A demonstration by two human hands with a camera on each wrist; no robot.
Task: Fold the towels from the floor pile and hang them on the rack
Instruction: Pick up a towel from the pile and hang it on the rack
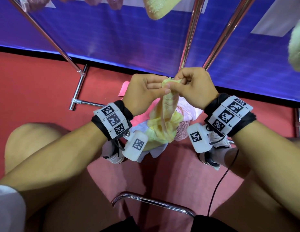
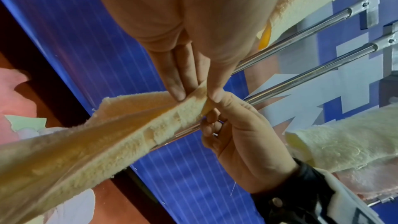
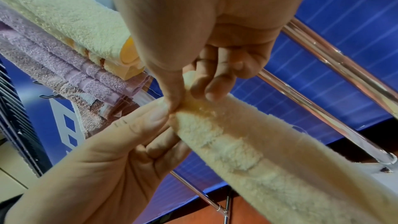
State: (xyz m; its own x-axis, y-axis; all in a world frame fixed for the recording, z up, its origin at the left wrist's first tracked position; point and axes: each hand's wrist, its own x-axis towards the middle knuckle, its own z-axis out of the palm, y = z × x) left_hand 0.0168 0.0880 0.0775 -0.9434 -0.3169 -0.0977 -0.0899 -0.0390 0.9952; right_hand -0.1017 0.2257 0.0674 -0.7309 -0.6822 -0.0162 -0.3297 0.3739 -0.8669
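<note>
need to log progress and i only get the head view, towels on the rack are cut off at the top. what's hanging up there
Observer: In the right wrist view, a cream towel hangs folded beside a lilac towel.
Operator: ok and how is the yellow one held
Observer: The left hand pinches the yellow towel at its top edge, thumb against fingertips.
Operator: right hand too
Observer: Yes, the right hand pinches the same edge, thumb touching the left thumb.
</note>
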